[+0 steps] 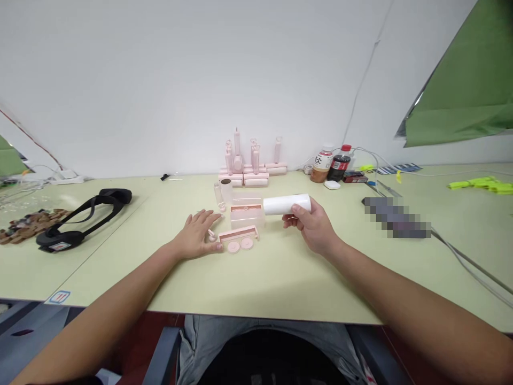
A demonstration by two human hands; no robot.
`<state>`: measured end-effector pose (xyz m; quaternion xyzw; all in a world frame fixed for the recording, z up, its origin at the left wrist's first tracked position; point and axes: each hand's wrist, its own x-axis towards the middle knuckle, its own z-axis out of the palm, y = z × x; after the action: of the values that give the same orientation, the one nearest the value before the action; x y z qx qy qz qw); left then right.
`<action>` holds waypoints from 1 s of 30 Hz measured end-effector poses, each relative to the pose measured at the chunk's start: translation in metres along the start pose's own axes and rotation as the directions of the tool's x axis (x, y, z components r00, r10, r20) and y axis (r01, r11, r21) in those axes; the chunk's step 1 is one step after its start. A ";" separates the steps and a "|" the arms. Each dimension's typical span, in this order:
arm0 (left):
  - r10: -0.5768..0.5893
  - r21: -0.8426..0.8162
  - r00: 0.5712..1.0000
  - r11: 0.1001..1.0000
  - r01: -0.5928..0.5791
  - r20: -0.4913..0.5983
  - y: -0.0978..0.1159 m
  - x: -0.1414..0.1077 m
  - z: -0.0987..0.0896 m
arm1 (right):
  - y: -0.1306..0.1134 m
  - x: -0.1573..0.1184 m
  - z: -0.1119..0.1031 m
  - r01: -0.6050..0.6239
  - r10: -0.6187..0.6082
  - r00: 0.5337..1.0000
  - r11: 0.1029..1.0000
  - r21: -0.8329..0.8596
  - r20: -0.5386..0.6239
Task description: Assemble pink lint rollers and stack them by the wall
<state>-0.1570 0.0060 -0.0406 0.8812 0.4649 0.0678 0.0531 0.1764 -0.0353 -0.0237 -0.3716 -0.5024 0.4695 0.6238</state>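
My right hand (316, 224) grips a white lint-roller roll (282, 205), held level just above the table with the thumb on its near side. My left hand (197, 236) lies low on the table with its fingers spread, beside a small pink part (211, 235) and a long pink frame piece (238, 233). Two round pink caps (240, 245) lie in front of that frame. Behind it are a translucent pink case (245, 216), a cardboard-cored roll (226, 191) standing upright and a clear pink handle piece (218, 193).
Several pink lint rollers (244, 174) stand against the wall. Two drink bottles (331, 166) and a white case (332, 185) are at back right. A blurred dark object (396, 216) with cables lies right. A black headset (84, 219) and brown pieces (32, 224) lie left.
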 end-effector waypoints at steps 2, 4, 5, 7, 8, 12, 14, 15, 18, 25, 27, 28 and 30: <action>0.046 -0.001 0.998 0.999 -0.046 -0.052 0.002 0.007 0.005 | 0.002 -0.001 -0.001 0.023 -0.023 1.000 0.999 -0.025 0.008; 0.079 0.000 0.993 0.997 -0.079 -0.092 0.005 0.013 0.009 | 0.002 -0.001 -0.002 0.042 -0.041 0.999 0.998 -0.047 0.016; 0.087 0.000 0.991 0.996 -0.087 -0.099 0.007 0.016 0.010 | 0.002 -0.001 -0.002 0.050 -0.049 0.999 0.997 -0.058 0.021; 0.090 -0.001 0.990 0.996 -0.091 -0.106 0.011 0.020 0.013 | 0.000 -0.001 -0.002 0.059 -0.056 0.998 0.995 -0.085 0.028; 0.089 -0.004 0.990 0.996 -0.090 -0.111 0.013 0.023 0.014 | -0.001 -0.001 -0.001 0.060 -0.057 0.998 0.993 -0.100 0.031; 0.088 -0.023 0.987 0.996 -0.092 -0.131 0.023 0.034 0.017 | -0.004 -0.002 0.000 0.065 -0.063 0.998 0.987 -0.149 0.019; 0.076 -0.033 0.987 0.996 -0.082 -0.138 0.028 0.039 0.018 | -0.005 -0.001 0.000 0.083 -0.082 0.997 0.983 -0.163 0.013; 0.070 -0.041 0.988 0.996 -0.077 -0.139 0.030 0.041 0.018 | -0.005 -0.001 -0.001 0.092 -0.092 0.996 0.981 -0.170 0.012; 0.062 -0.067 0.989 0.995 -0.072 -0.136 0.033 0.044 0.019 | -0.005 0.002 -0.003 0.109 -0.109 0.994 0.976 -0.186 0.010; 0.107 -0.082 0.988 0.990 -0.117 -0.113 0.036 0.037 0.025 | -0.005 0.004 -0.005 0.136 -0.143 0.989 0.971 -0.195 -0.023; 0.096 -0.093 0.988 0.990 -0.108 -0.119 0.039 0.039 0.028 | -0.005 0.004 -0.005 0.135 -0.142 0.990 0.970 -0.202 -0.023; 0.085 -0.100 0.988 0.990 -0.098 -0.129 0.041 0.041 0.029 | -0.006 0.004 -0.005 0.133 -0.141 0.990 0.970 -0.206 -0.022; 0.070 -0.106 0.985 0.991 -0.087 -0.156 0.045 0.043 0.029 | -0.007 0.004 -0.004 0.131 -0.139 0.990 0.968 -0.216 -0.023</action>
<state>-0.0911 0.0154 -0.0591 0.8867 0.4279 0.1627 0.0642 0.1824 -0.0329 -0.0173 -0.4102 -0.5622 0.3622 0.6201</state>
